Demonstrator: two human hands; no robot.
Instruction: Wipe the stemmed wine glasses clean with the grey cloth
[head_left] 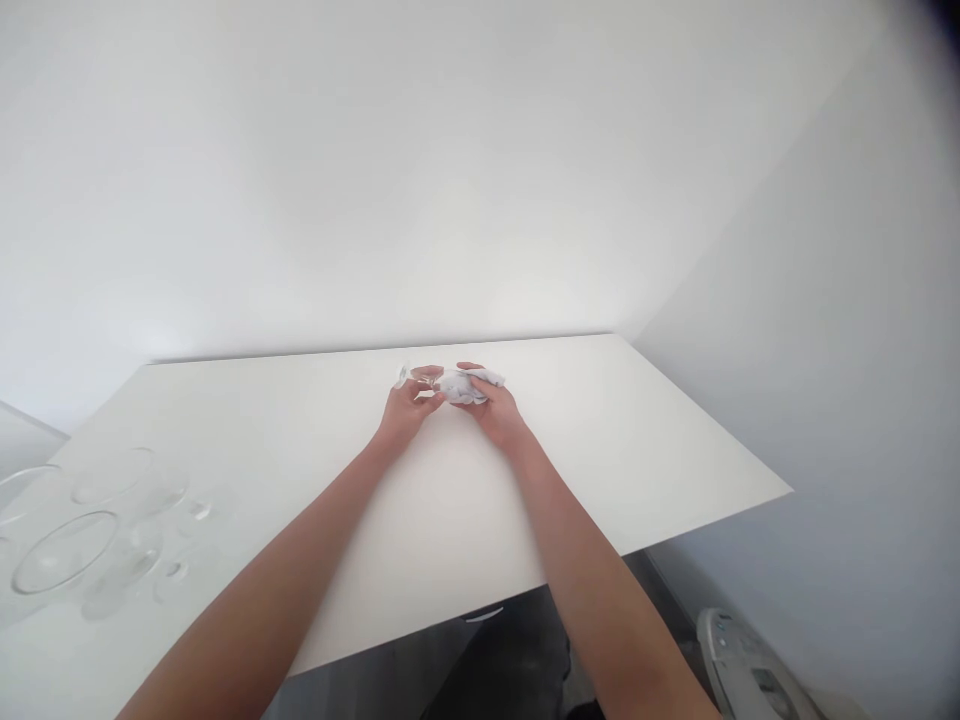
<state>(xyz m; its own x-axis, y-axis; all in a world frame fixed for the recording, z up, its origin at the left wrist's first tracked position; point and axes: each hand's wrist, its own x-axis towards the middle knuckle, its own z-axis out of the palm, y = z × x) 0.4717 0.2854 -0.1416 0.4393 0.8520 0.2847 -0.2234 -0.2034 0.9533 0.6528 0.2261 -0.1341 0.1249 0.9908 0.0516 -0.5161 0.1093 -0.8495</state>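
Both arms reach out over a white table (600, 450). My left hand (405, 405) pinches the stem of a clear wine glass (415, 376) held on its side, its foot pointing left. My right hand (491, 405) is closed around a white cloth (469, 385) that wraps the glass's bowl. The bowl is mostly hidden by the cloth and fingers.
Several clear wine glasses (67, 545) stand at the table's near left corner. White walls meet behind the table and on the right. A grey-white appliance (739, 670) sits on the floor at the lower right, beyond the table's front edge.
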